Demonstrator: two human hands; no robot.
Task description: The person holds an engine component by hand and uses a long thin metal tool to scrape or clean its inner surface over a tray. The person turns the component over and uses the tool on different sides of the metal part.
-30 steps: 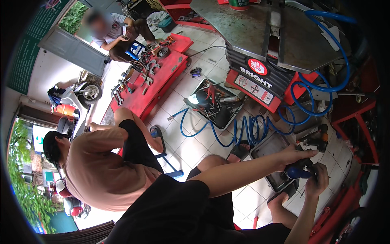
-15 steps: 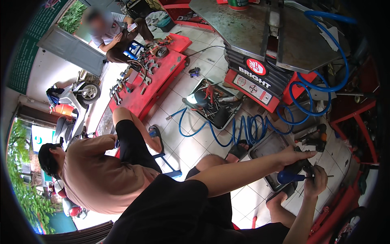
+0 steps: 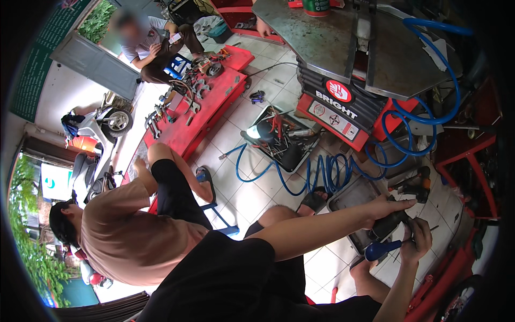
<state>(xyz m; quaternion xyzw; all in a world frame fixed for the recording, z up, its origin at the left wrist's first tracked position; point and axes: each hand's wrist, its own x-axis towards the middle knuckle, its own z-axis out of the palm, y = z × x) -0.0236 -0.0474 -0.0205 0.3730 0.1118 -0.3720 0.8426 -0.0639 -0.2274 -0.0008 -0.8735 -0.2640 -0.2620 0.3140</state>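
My left hand (image 3: 385, 208) is closed around a dark, roughly cylindrical part (image 3: 387, 225), thumb stretched along its top. Just beside it, my right hand (image 3: 417, 240) grips a screwdriver (image 3: 383, 249) by the shaft end. The blue handle sticks out to the left of my fingers, under the dark part, and the thin shaft shows past them on the right. Both hands are close together above a grey tray (image 3: 351, 199) on the floor. Whether the screwdriver touches the part cannot be made out.
A coiled blue air hose (image 3: 332, 172) runs past a tool tray (image 3: 279, 139). A cordless drill (image 3: 421, 183) lies beyond my hands. A red and black machine (image 3: 338, 102) stands ahead. One person (image 3: 129, 231) sits left by a red bench (image 3: 188, 123); another (image 3: 155, 43) sits farther back.
The screwdriver has tilted, its blue handle dropping lower, and more of the dark part shows. The nearby person's arm has swung toward the bench. Someone's hand has appeared behind the machine.
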